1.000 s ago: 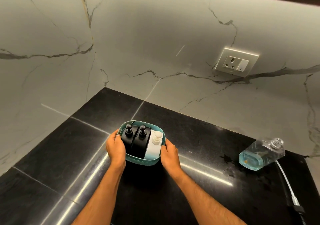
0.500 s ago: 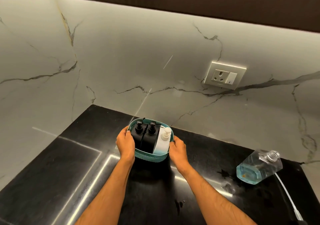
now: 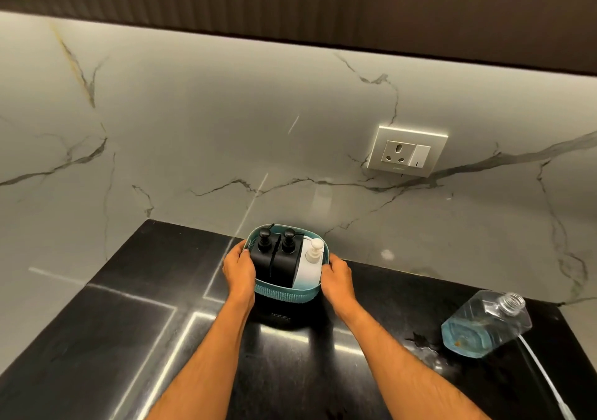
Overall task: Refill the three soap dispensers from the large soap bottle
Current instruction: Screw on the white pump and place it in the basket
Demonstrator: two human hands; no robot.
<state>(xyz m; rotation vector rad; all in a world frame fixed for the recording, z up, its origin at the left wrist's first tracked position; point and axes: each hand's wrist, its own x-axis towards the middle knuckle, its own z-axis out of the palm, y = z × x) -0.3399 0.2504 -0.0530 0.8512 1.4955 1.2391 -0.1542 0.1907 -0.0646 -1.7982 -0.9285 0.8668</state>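
**Q:** Two hands are in view; what do they hold?

**A:** Both clasp one teal basket [image 3: 284, 293] from opposite sides. The left hand [image 3: 239, 269] curls over the left rim, thumb hooked inside; the right hand [image 3: 337, 276] wraps the right wall, fingers bent around it. The basket sits on a black stone counter [image 3: 129, 339], close to a veined marble wall [image 3: 193, 129].

**Q:** What is inside it?

**A:** Three soap dispensers stand upright, packed side by side and touching: a left black dispenser [image 3: 263, 258], a middle black dispenser [image 3: 286, 259] and a white dispenser [image 3: 310, 266] on the right. All pump heads are screwed on.

**Q:** Where is the refill?

**A:** The large soap bottle [image 3: 484, 326] lies tilted on the counter, well apart to the right. It is clear, holds pale blue liquid in its lower part, and its threaded neck appears uncapped. Beside it are wet smears [image 3: 423, 342] and a white cord [image 3: 542, 371]. A wall socket [image 3: 405, 154] sits above.

**Q:** How will these handle?

**A:** The basket looks like thin perforated plastic, likely to flex, so gripping both sides suits it. The dispensers seem rigid and are best lifted by the body, not the pump. The big bottle probably sloshes and may be slick with soap; holding its broad body with the neck raised seems wise.
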